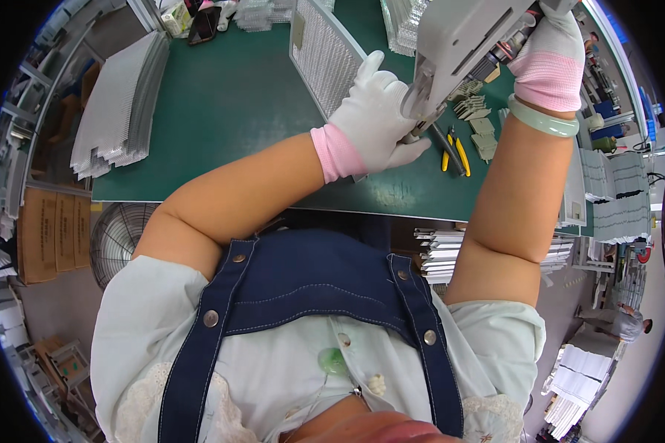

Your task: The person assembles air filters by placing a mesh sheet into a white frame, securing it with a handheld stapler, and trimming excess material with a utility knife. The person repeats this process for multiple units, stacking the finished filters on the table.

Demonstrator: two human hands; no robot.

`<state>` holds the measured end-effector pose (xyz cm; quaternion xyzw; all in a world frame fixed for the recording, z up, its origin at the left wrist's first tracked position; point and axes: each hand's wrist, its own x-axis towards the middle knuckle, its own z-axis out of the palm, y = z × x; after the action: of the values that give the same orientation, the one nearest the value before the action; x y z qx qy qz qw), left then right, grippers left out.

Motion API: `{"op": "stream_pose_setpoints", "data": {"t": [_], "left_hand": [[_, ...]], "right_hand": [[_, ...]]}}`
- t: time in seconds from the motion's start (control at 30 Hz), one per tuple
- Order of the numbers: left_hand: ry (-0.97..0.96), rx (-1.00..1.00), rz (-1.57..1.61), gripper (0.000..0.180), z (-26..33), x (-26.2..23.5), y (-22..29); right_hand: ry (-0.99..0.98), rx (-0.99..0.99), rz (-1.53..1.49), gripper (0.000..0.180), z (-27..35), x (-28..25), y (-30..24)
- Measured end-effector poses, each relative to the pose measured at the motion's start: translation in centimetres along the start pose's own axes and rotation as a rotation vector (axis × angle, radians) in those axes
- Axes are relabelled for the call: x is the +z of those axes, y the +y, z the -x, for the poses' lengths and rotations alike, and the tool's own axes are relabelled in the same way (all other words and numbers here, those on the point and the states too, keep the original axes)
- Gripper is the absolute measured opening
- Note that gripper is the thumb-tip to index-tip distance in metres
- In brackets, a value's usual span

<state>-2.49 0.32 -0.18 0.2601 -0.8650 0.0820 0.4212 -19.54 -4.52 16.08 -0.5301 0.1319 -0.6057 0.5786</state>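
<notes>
Two gloved hands work above a green table (pixel 229 111). The left hand (pixel 373 122), in a white glove with a pink cuff, lies at about one o'clock from the middle of the view, fingers curled and pressing against the lower edge of a framed mesh panel (pixel 321 55) that leans up toward twelve o'clock; its fingertips also touch the nose of a grey power tool (pixel 465 37). The right hand (pixel 550 52), gloved the same way and wearing a pale green bangle (pixel 543 118) at the wrist, is clenched round the grip of that tool at two o'clock, with the tool's nose pointing down toward the left hand. Just beside the left hand, at three o'clock from it, a pair of yellow-handled pliers (pixel 454 151) lies flat on the table, and small grey metal clips (pixel 476 118) are scattered near it. Well apart, at ten o'clock, a stack of mesh sheets (pixel 122 107) overhangs the table's left edge. Below the table's near edge, at four o'clock, sits a pile of white frames (pixel 440 255).
</notes>
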Motion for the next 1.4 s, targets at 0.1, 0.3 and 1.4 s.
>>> {"op": "stream_pose_setpoints", "data": {"t": [0.1,0.3,1.4], "left_hand": [[0.02,0.017,-0.014,0.039,0.1,0.2,-0.1],[0.0,0.004,-0.01,0.043,0.3,0.4,-0.2],[-0.799,-0.598,-0.47,0.05,6.0,-0.1,-9.1]], "right_hand": [[-0.017,-0.05,-0.007,0.031,0.1,0.4,0.6],[0.024,-0.072,0.054,0.028,1.3,-1.0,-0.3],[0.53,-0.419,0.692,0.024,6.6,1.9,-6.6]]}}
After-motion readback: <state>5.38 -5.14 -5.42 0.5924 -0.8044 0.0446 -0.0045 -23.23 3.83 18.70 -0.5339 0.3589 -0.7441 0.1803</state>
